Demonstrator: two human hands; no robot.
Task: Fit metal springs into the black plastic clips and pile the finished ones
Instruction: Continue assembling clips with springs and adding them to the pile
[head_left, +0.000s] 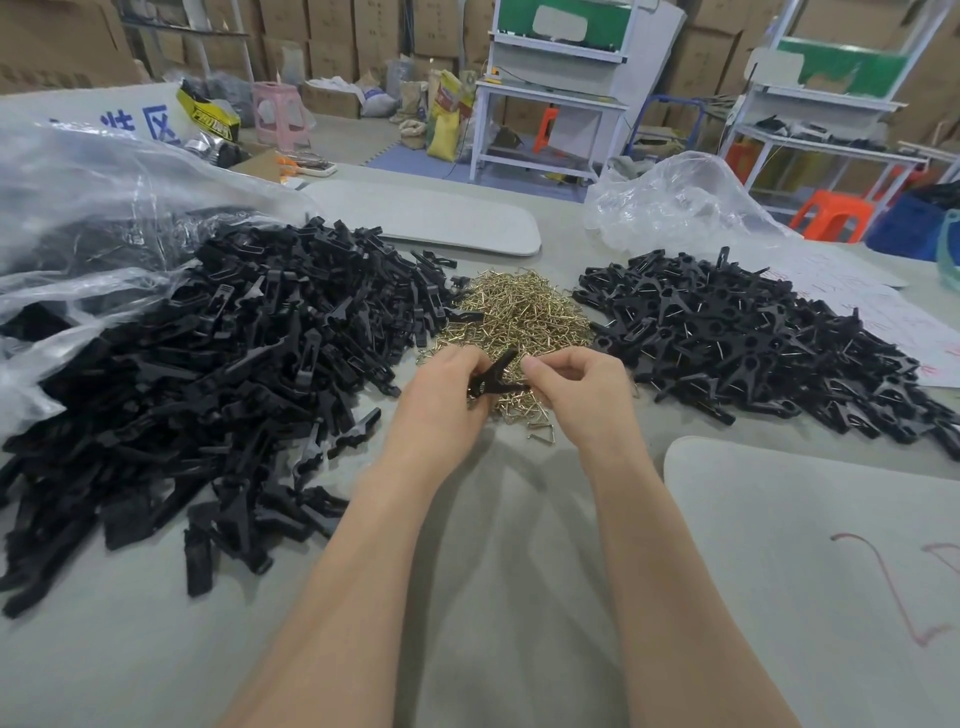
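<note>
**Spring going into a clip, mid-fit**

Both hands meet over the near edge of the springs, a brass-coloured heap in the middle of the table. The left hand grips one black clip by its closed end, fingers curled round it, so that the clip's two arms spread up and to the right. The right hand has its fingers curled and its thumb and forefinger pinched together at those spread arms. Whether a spring already sits between the fingertips is too small to tell.

To the left lies a large heap of loose parts, black and with no metal showing, spilling out of a clear bag. To the right lies the finished pile, where thin metal legs glint on many of the clips.

Judging by this, the step in hand is the fitting itself: the clip is picked and held, and the spring is either just being seated or about to be. The next move calls for a firm left-hand hold, so the clip does not twist, while the right hand presses the spring's legs home on both arms. Once it seats, the clip goes right, onto the finished pile. A great many loose parts remain, so the task looks far from done.
</note>
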